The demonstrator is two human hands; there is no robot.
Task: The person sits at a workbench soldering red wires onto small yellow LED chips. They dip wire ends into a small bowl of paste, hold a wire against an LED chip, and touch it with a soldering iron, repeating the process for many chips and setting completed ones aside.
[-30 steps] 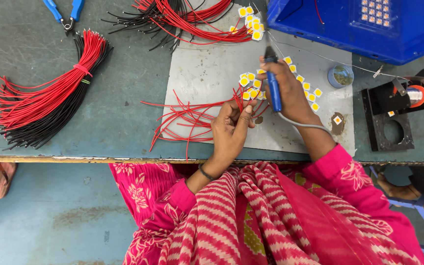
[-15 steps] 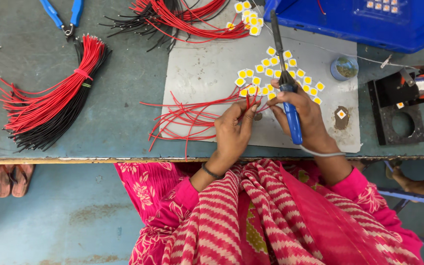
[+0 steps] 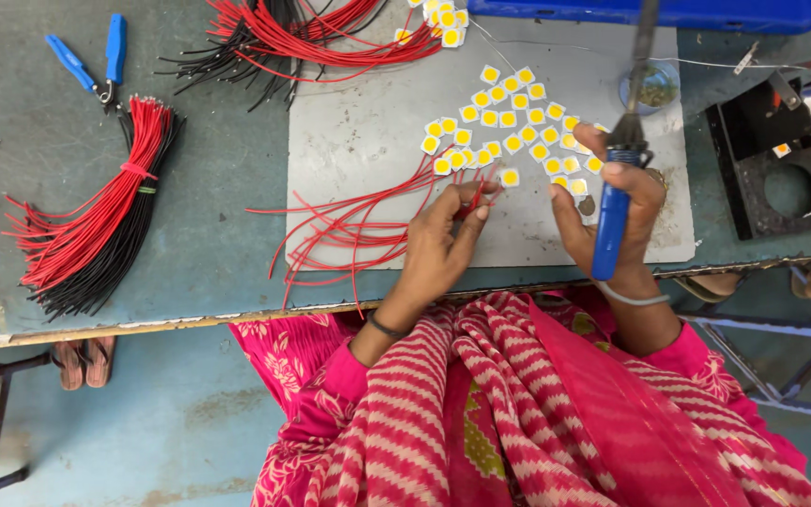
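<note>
Red insulated wire [image 3: 466,202], thin and limp, is pinched near its end between thumb and fingertips of the left hand [image 3: 438,246]; judged light and floppy, so it is best held close to the tip. Its loose length trails left among other red wires [image 3: 349,230] on the grey mat [image 3: 359,122]. The right hand [image 3: 612,211] is wrapped tight around the blue handle of a soldering iron [image 3: 623,150], tip pointing away. Just beyond both hands lie small yellow square chips [image 3: 509,117], judged light and fragile. Farther off sit a wire bundle [image 3: 96,221] and blue pliers [image 3: 96,61].
</note>
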